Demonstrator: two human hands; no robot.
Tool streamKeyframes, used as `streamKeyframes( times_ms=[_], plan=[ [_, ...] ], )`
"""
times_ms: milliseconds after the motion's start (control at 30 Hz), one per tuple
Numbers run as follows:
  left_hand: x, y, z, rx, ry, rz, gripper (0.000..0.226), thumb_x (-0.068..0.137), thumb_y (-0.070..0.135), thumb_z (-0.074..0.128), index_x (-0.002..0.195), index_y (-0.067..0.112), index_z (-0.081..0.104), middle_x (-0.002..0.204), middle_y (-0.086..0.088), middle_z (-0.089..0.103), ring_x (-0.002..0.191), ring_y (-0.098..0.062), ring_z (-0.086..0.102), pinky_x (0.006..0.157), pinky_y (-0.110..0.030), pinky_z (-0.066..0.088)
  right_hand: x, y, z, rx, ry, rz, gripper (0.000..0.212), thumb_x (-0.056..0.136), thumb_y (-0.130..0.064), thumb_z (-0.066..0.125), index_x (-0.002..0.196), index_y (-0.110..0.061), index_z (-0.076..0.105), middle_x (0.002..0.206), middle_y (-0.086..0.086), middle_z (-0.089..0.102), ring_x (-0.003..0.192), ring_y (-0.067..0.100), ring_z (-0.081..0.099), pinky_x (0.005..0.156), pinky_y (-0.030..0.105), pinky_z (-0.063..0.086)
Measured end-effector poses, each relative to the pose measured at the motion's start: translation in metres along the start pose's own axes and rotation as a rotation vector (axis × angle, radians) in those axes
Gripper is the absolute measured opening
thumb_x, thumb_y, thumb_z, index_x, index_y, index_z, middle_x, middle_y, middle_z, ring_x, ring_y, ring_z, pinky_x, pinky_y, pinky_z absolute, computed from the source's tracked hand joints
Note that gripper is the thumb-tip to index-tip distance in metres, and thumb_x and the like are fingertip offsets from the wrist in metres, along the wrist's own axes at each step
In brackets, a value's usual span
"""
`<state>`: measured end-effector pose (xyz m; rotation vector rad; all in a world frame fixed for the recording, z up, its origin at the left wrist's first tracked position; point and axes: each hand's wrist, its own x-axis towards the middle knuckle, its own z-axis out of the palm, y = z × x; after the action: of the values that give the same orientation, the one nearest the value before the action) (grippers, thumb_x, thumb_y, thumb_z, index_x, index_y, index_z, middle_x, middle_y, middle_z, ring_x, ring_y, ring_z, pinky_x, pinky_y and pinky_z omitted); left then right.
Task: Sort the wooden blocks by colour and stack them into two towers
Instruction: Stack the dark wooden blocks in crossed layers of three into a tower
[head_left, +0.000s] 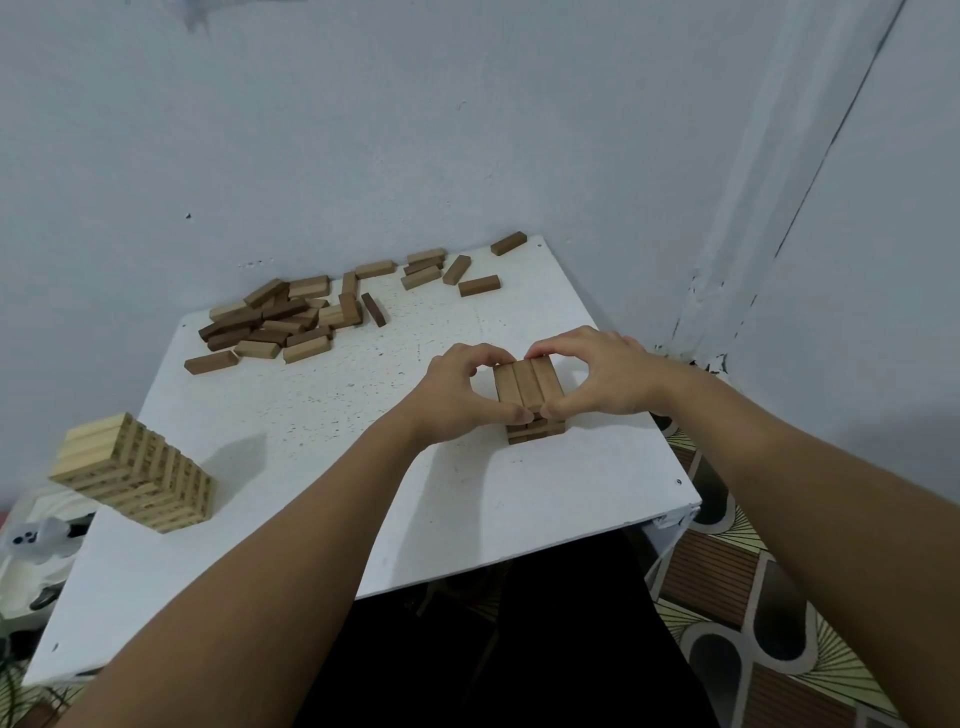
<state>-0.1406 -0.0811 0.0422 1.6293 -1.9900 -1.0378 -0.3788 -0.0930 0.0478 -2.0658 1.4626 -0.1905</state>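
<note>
White worktop (322, 499), speckled, set into a corner of pale blue-grey walls (363, 130); patterned floor (727, 587) shows off its right edge. All places below are given from the dark tower.

Dark tower (531, 400): low stack of brown blocks, three side by side on the top layer, lower layers crossing under them. It stands on the worktop toward the right edge, closer to the near edge than to the wall.

Left hand (462, 392): on the tower's left side, thumb along the near edge of the top layer, fingers arched over to the far edge. Clamped on the top blocks.

Right hand (597, 376): mirrors it on the tower's right side, thumb at the near edge, fingertips on the far edge. Also clamped on the top layer. The two thumbs nearly meet in front of the tower; whether they touch, cannot tell.

Light tower (132, 473): pale blocks, many layers, far left of the dark tower and slightly nearer the camera, close to the worktop's left edge.

Loose pile (275, 322): mixed light and dark blocks, beyond the dark tower and to its left, against the wall.

Scattered blocks (452, 273): a few more, straight beyond the dark tower near the far edge, well apart from it.
</note>
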Motion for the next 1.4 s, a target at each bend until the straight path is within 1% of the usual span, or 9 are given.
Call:
streamKeyframes(
  times_ms=[200,333,467,567,767,933,1033,1267,1400],
  plan=[
    [-0.002,-0.002,0.001,-0.059,-0.001,0.001,0.07,0.069,0.043,0.093,0.131,0.043,0.06,0.135,0.012,0.051,0.127,-0.014,0.045,0.108,-0.041,0.044,-0.001,0.0,0.001,0.034,-0.012,0.005,0.071,0.076,-0.058,0.077,0.136,-0.063,0.04,0.145,-0.012,0.042,0.138,0.021,0.034,0.119,0.05,0.02],
    [-0.005,-0.005,-0.001,-0.105,-0.03,-0.008,0.082,0.064,0.041,0.097,0.135,0.044,0.057,0.137,0.011,0.052,0.127,-0.015,0.047,0.106,-0.037,0.044,-0.003,0.0,0.0,0.082,-0.012,0.007,0.074,0.075,-0.056,0.08,0.137,-0.062,0.041,0.145,-0.012,0.042,0.137,0.021,0.034,0.119,0.05,0.023],
    [-0.01,-0.009,-0.004,-0.124,-0.048,-0.034,0.092,0.064,0.036,0.099,0.143,0.042,0.051,0.136,0.009,0.052,0.126,-0.016,0.048,0.107,-0.038,0.044,-0.002,0.005,0.003,0.151,-0.013,-0.005,0.086,0.063,-0.066,0.079,0.136,-0.071,0.033,0.149,-0.012,0.042,0.141,0.019,0.034,0.117,0.055,0.029],
    [-0.011,-0.013,-0.005,-0.125,-0.044,-0.04,0.087,0.064,0.036,0.098,0.14,0.04,0.056,0.134,0.01,0.054,0.124,-0.015,0.05,0.108,-0.042,0.045,-0.001,0.01,0.006,0.188,-0.004,0.001,0.091,0.058,-0.071,0.08,0.135,-0.073,0.032,0.148,-0.014,0.043,0.142,0.018,0.035,0.115,0.056,0.034],
    [-0.009,-0.016,-0.003,-0.189,-0.034,-0.035,0.074,0.063,0.037,0.099,0.128,0.042,0.064,0.129,0.011,0.059,0.121,-0.014,0.053,0.106,-0.039,0.047,0.0,0.013,0.008,0.206,-0.014,0.007,0.082,0.058,-0.071,0.079,0.131,-0.068,0.041,0.145,-0.016,0.043,0.137,0.016,0.037,0.113,0.052,0.037],
    [-0.007,-0.016,-0.002,-0.199,-0.05,-0.046,0.077,0.06,0.042,0.095,0.129,0.041,0.062,0.13,0.01,0.061,0.121,-0.016,0.054,0.105,-0.041,0.047,0.004,0.014,0.009,0.235,-0.024,-0.011,0.08,0.06,-0.066,0.081,0.131,-0.062,0.045,0.143,-0.015,0.046,0.135,0.013,0.04,0.11,0.048,0.04],
    [-0.007,-0.016,-0.002,-0.197,-0.05,-0.049,0.074,0.063,0.04,0.094,0.129,0.042,0.062,0.13,0.01,0.061,0.121,-0.016,0.055,0.105,-0.042,0.048,0.004,0.014,0.009,0.263,-0.033,-0.014,0.079,0.061,-0.061,0.083,0.131,-0.059,0.047,0.142,-0.013,0.046,0.134,0.012,0.042,0.109,0.045,0.041],
    [-0.006,-0.016,-0.002,-0.205,-0.052,-0.058,0.073,0.062,0.039,0.095,0.128,0.042,0.062,0.129,0.01,0.061,0.121,-0.017,0.055,0.103,-0.04,0.047,0.003,0.012,0.009,0.267,-0.039,-0.019,0.077,0.062,-0.061,0.082,0.131,-0.059,0.047,0.142,-0.013,0.047,0.134,0.012,0.042,0.11,0.046,0.042],
    [-0.008,-0.013,-0.002,-0.194,-0.059,-0.067,0.078,0.063,0.039,0.095,0.132,0.041,0.059,0.13,0.008,0.059,0.123,-0.018,0.053,0.102,-0.037,0.047,0.003,0.013,0.008,0.239,-0.045,-0.009,0.083,0.061,-0.065,0.082,0.134,-0.061,0.043,0.147,-0.013,0.044,0.138,0.012,0.039,0.113,0.05,0.04]
  ],
)
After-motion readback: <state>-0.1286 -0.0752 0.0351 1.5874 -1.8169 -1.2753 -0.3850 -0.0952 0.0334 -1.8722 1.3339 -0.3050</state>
